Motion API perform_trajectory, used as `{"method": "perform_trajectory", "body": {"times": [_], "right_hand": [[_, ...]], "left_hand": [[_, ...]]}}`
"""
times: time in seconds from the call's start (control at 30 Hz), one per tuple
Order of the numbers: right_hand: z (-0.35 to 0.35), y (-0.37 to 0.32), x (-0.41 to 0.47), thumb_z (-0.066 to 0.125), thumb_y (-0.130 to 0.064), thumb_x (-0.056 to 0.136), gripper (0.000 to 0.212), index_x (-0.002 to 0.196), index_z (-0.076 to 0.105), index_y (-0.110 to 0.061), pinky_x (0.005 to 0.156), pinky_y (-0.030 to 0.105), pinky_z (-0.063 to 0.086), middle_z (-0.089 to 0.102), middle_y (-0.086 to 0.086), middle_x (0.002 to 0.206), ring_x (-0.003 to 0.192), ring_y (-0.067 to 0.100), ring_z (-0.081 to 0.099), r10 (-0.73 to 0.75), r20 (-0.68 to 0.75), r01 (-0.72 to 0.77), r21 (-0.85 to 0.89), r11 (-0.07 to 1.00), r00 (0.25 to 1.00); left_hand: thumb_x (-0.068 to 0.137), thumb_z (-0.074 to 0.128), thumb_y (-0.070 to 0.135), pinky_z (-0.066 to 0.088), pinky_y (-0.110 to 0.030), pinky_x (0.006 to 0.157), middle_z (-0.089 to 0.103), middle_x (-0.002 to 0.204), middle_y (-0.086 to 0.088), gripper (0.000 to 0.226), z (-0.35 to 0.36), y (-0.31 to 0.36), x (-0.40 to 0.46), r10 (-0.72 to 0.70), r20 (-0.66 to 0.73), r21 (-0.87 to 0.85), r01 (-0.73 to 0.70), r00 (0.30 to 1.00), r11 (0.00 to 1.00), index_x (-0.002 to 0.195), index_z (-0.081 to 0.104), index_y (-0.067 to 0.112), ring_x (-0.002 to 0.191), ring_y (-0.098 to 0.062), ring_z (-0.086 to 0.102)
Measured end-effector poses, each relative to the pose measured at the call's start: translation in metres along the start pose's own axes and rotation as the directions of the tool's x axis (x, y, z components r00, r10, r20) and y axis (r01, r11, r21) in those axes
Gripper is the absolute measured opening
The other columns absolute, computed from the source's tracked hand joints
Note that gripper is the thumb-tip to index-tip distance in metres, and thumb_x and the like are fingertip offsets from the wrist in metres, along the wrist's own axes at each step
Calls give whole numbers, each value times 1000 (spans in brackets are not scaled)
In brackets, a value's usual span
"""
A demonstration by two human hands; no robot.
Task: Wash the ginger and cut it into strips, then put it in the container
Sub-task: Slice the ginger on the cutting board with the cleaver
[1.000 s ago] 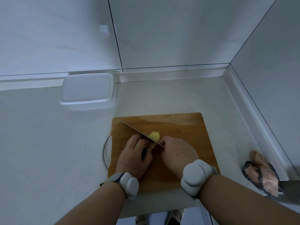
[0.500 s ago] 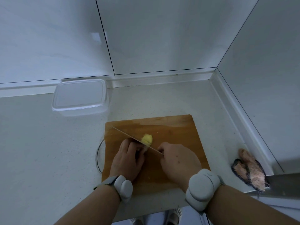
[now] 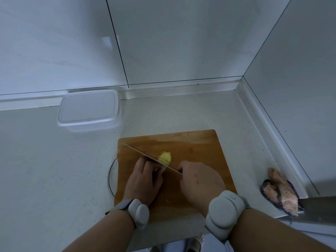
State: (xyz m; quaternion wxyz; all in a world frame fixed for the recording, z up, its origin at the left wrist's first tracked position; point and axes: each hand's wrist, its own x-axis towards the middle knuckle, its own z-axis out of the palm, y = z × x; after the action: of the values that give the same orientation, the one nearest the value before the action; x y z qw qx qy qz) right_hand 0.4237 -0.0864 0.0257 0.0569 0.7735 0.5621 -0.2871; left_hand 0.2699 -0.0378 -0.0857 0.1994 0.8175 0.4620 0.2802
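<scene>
A yellow piece of ginger (image 3: 165, 157) lies on the wooden cutting board (image 3: 200, 146). My left hand (image 3: 145, 180) curls its fingers on the near part of the ginger, holding it down. My right hand (image 3: 200, 180) grips the handle of a knife (image 3: 143, 155), whose blade runs diagonally up-left across the ginger. The handle is hidden in my fist. The clear plastic container (image 3: 89, 110) stands on the counter at the back left, near the wall.
A thin round rim (image 3: 110, 176) sticks out from under the board's left edge. A pink and dark cloth (image 3: 280, 192) lies at the right by the wall. A metal edge (image 3: 320, 208) shows at the far right. White walls meet in a corner behind.
The view has tilted a little. The knife blade stays on the ginger, with both hands in nearly the same place.
</scene>
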Motion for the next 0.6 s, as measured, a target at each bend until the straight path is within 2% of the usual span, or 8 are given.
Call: {"method": "perform_trajectory", "body": {"times": [0.13, 0.37, 0.6], "right_hand": [[3, -3, 7, 47, -20, 99, 22, 117, 59, -25, 78, 37, 58, 65, -1, 94, 80, 18, 64, 0, 2, 0, -2, 1000, 1000], [6, -8, 19, 44, -18, 101, 25, 123, 55, -23, 80, 37, 56, 65, 2, 103, 87, 23, 63, -32, 6, 32, 1, 999, 999], [9, -9, 24, 44, -17, 101, 25, 123, 55, -22, 76, 38, 56, 65, 3, 98, 82, 23, 63, -30, -18, 31, 18, 999, 999]], "left_hand": [[84, 49, 39, 42, -17, 59, 53, 98, -2, 20, 0, 0, 0, 13, -27, -1, -13, 1000, 1000, 96, 47, 23, 78, -15, 51], [85, 50, 37, 51, -26, 55, 52, 94, -2, 17, 0, -1, 0, 16, -33, -26, -17, 999, 1000, 94, 46, 22, 75, -16, 52], [83, 53, 34, 46, -21, 57, 47, 95, 2, 20, -2, 2, 1, 10, -79, -90, -17, 997, 996, 95, 46, 21, 73, -11, 48]]}}
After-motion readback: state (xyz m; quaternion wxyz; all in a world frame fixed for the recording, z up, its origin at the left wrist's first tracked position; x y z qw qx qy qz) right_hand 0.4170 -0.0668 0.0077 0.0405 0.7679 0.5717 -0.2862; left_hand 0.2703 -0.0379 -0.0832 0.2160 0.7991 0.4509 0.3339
